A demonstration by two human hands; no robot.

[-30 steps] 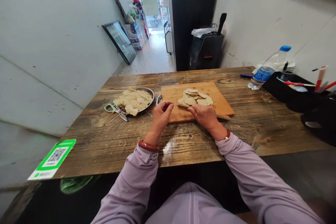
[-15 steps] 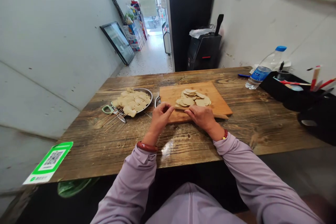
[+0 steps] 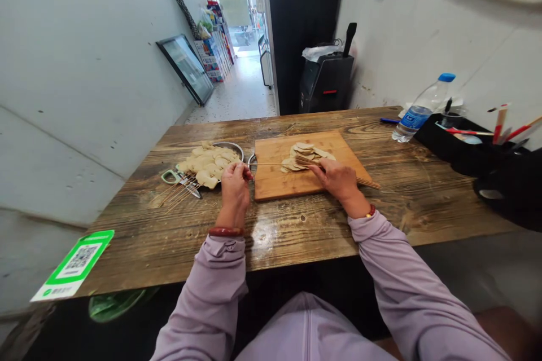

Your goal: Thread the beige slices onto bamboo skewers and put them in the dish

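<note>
Between the fingers of my left hand (image 3: pixel 235 183) is one thin skewer (image 3: pixel 269 165), pointing right across the cutting board (image 3: pixel 271 183). My right hand (image 3: pixel 339 180) is closed around a bundle of wooden skewers (image 3: pixel 367 182), over the board's right part. Flat, pale round slices (image 3: pixel 292 164) lie piled on the board, partly behind my right hand and the bundle. Left of my left hand, a metal plate (image 3: pixel 240 149) carries more such pale slices (image 3: pixel 207 163) on skewers, whose sticks (image 3: pixel 175 196) stick out toward me. Scissors with light green handles (image 3: pixel 170 176) lie under these sticks.
On the right stand a water bottle (image 3: pixel 417 115) with a blue cap and a black organizer (image 3: pixel 444 144) with pens. A green QR code card (image 3: pixel 78 262) sits at the table's front left corner. Behind the wooden table (image 3: pixel 292 242) stands a black speaker (image 3: pixel 326 82).
My left hand has moved left, away from the bundle, with a single skewer drawn out. My right hand has shifted slightly right and tilted the bundle, its left end now higher over the slices.
</note>
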